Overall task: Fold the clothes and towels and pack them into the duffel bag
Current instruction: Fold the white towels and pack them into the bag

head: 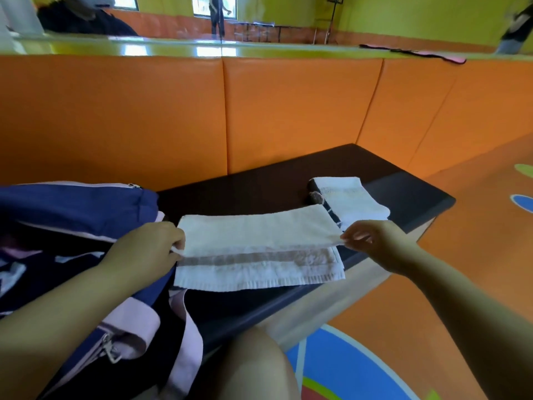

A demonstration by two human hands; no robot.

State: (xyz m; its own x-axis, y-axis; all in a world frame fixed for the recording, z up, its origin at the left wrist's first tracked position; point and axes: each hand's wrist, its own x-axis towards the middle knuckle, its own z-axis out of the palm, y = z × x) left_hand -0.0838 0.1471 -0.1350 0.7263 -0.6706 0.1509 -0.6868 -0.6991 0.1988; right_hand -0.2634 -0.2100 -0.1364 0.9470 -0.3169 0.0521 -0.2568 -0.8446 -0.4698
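A white towel with a pinkish band lies on the dark bench, its upper layer folded over the lower one. My left hand pinches the fold's left corner. My right hand pinches the right corner. A navy duffel bag with pink trim and straps sits open at the left, dark clothing inside it. Behind the towel lies a folded white towel on top of a dark garment.
Orange padded wall panels rise right behind the bench. The bench's front edge drops to an orange floor with coloured shapes at the right. My knee is low in the middle. A pink bag strap hangs over the bench front.
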